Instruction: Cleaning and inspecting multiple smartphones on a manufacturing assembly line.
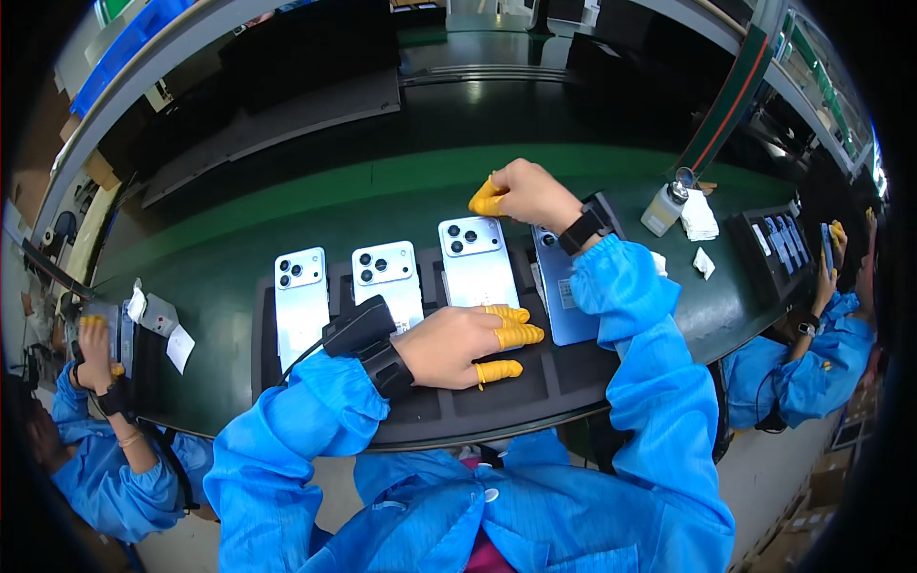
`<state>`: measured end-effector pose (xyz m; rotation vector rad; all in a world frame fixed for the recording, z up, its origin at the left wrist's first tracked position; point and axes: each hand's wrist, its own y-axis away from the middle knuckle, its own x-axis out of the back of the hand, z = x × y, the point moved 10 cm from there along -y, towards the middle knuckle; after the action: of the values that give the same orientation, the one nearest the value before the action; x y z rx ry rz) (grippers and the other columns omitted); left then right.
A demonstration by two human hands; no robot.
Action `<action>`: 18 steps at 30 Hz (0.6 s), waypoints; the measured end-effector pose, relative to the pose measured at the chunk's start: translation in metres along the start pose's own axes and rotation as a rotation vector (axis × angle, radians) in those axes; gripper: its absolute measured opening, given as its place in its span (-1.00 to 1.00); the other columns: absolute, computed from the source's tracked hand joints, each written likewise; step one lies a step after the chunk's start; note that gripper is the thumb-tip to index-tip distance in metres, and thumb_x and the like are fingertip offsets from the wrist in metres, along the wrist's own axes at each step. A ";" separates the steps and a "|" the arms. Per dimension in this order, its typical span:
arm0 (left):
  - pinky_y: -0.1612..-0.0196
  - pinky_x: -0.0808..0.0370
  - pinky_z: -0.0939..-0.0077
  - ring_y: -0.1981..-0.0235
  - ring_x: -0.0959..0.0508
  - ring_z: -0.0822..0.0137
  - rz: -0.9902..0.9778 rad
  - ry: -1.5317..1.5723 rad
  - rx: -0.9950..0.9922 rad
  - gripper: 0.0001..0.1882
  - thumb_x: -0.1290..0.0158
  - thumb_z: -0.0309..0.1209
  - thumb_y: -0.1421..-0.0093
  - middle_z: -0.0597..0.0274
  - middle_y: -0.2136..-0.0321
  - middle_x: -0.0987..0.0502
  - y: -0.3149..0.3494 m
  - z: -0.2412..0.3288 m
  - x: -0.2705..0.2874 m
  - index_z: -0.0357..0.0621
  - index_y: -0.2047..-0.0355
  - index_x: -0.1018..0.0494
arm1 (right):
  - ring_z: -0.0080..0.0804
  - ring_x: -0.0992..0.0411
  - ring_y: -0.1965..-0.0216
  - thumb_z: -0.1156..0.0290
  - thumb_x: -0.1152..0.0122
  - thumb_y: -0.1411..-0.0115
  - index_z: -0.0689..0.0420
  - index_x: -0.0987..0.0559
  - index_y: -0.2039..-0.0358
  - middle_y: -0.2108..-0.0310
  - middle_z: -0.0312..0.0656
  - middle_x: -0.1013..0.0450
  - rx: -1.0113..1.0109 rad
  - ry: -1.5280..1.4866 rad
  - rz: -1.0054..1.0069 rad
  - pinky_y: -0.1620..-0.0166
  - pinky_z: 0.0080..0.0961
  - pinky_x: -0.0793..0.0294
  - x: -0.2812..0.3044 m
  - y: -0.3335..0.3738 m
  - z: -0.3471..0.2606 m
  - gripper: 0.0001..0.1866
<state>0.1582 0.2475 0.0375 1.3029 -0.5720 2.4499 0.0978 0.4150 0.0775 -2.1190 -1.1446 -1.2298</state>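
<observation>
Several smartphones lie in a row, camera side up, in a black compartmented tray [458, 408]. Two pale phones, one silvery [302, 310] and one partly covered [390, 286], are on the left. My left hand [458, 346], wearing yellow finger cots, has its fingers stretched across the lower end of the third pale phone [478, 272]. Above that phone's top edge, my right hand [535, 196] holds its cotted fingertips pressed together; anything between them is hidden. Under my right wrist lies a darker blue phone [573, 320], its upper part partly covered.
A pump bottle [663, 208] and white wipes [699, 216] stand at the right on the green table [382, 205]. Co-workers in blue sit at both sides; the right one has another phone tray [778, 250]. A metal frame post [731, 95] rises at the back right.
</observation>
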 end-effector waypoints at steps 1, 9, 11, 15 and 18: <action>-0.02 -0.53 0.29 0.09 -0.59 0.08 0.059 -0.010 -0.025 -0.50 -0.04 -0.09 -0.28 0.04 0.15 -0.60 0.000 0.004 0.004 -0.08 -0.13 -0.43 | -0.28 -0.54 0.27 0.53 -0.38 -0.03 0.26 -0.66 0.23 0.29 -0.07 -0.59 0.148 0.020 0.066 0.22 -0.45 -0.54 0.007 -0.001 -0.001 -0.75; 0.05 -0.56 0.31 0.16 -0.61 0.13 0.078 -0.015 -0.002 -0.53 -0.07 -0.11 -0.27 0.06 0.18 -0.61 0.001 0.001 0.002 -0.09 -0.09 -0.47 | -0.19 -0.51 0.24 0.48 -0.50 0.13 0.28 -0.61 0.12 0.21 -0.01 -0.54 0.585 0.114 0.100 0.18 -0.43 -0.52 0.005 0.044 -0.040 -0.51; 0.05 -0.56 0.31 0.16 -0.61 0.13 0.028 -0.009 0.032 -0.54 -0.07 -0.12 -0.27 0.06 0.18 -0.61 0.000 -0.001 0.000 -0.10 -0.08 -0.48 | -0.16 -0.51 0.23 0.51 -0.48 0.13 0.29 -0.61 0.12 0.19 0.00 -0.55 0.420 0.087 -0.029 0.16 -0.41 -0.53 -0.003 0.024 -0.023 -0.52; 0.08 -0.58 0.31 0.19 -0.61 0.12 0.069 -0.012 0.005 -0.54 -0.08 -0.13 -0.26 0.05 0.21 -0.62 0.000 0.001 0.002 -0.12 -0.07 -0.48 | -0.11 -0.54 0.15 0.50 -0.38 0.04 0.27 -0.64 0.14 0.16 0.06 -0.56 0.139 -0.043 -0.024 0.04 -0.39 -0.51 -0.004 0.008 -0.011 -0.61; 0.09 -0.58 0.31 0.20 -0.62 0.12 0.072 0.003 0.016 -0.54 -0.09 -0.13 -0.26 0.04 0.23 -0.62 0.001 0.002 0.004 -0.14 -0.06 -0.49 | -0.11 -0.53 0.19 0.48 -0.36 0.02 0.26 -0.65 0.20 0.25 0.01 -0.57 0.275 -0.046 0.206 0.08 -0.34 -0.51 0.022 0.025 -0.018 -0.68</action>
<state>0.1570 0.2463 0.0412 1.3058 -0.6104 2.5188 0.1150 0.3976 0.1065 -2.0067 -1.0193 -0.8820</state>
